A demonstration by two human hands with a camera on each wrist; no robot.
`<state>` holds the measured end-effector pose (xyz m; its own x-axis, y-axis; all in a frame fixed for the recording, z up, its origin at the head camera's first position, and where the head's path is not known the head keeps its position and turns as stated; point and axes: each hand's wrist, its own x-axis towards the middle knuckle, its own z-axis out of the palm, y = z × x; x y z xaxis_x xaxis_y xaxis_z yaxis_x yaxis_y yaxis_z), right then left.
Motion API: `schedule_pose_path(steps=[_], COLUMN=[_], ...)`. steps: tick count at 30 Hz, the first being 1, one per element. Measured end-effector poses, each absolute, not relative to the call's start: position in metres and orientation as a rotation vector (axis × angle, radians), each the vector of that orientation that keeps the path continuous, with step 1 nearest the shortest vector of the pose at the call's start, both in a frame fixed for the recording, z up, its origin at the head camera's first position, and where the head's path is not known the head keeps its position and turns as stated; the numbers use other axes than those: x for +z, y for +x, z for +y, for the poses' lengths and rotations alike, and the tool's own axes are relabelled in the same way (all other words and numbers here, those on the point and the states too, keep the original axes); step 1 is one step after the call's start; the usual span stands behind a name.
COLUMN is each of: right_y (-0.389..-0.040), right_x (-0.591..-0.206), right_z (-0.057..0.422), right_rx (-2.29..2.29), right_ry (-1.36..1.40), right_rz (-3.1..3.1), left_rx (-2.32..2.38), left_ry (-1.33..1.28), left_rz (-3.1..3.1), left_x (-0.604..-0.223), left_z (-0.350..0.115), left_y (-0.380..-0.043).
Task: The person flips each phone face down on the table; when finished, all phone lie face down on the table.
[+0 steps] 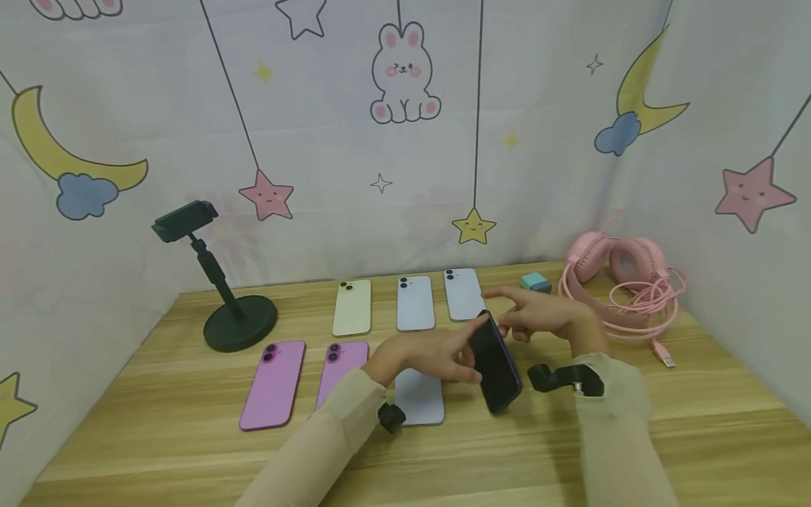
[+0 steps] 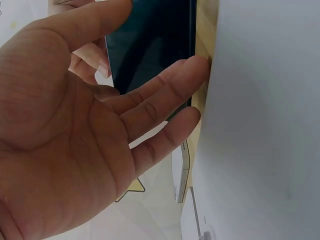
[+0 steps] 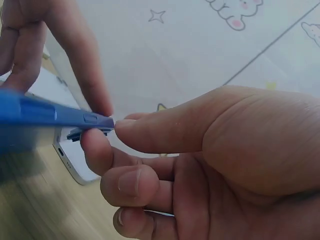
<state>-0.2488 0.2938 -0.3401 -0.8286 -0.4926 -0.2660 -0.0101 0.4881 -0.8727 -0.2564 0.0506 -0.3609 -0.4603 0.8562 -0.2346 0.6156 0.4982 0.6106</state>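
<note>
A smartphone (image 1: 495,362) with a dark screen and a blue-purple frame is tilted up off the wooden table. My right hand (image 1: 538,315) pinches its upper corner between thumb (image 3: 170,125) and a finger bent beneath. My left hand (image 1: 437,352) reaches in from the left with its fingers spread. Its index fingertip touches the top of the screen, and other fingers lie beside or over the glass in the left wrist view. Under the left wrist lies a pale smartphone (image 1: 419,405), partly covered. A pink smartphone (image 1: 342,362) is partly hidden by the left sleeve.
Another pink smartphone (image 1: 274,386) lies at left. Along the back are a yellow smartphone (image 1: 352,310) and two pale ones (image 1: 415,304). A black phone stand (image 1: 237,324) is back left; pink headphones (image 1: 633,264) and a small teal block (image 1: 536,282) are back right.
</note>
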Motion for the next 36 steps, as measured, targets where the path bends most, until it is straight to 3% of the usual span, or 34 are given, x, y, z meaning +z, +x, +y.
schedule_pose_path(steps=[36], right_y=[-0.256], right_x=[-0.352], right_z=[0.287], right_rx=[-1.282], right_ry=[-0.511], right_rz=[2.191], left_rx=[0.623], left_ry=[1.330], left_rz=[2.199], left_x=[-0.352], left_z=[0.045], left_y=[-0.262])
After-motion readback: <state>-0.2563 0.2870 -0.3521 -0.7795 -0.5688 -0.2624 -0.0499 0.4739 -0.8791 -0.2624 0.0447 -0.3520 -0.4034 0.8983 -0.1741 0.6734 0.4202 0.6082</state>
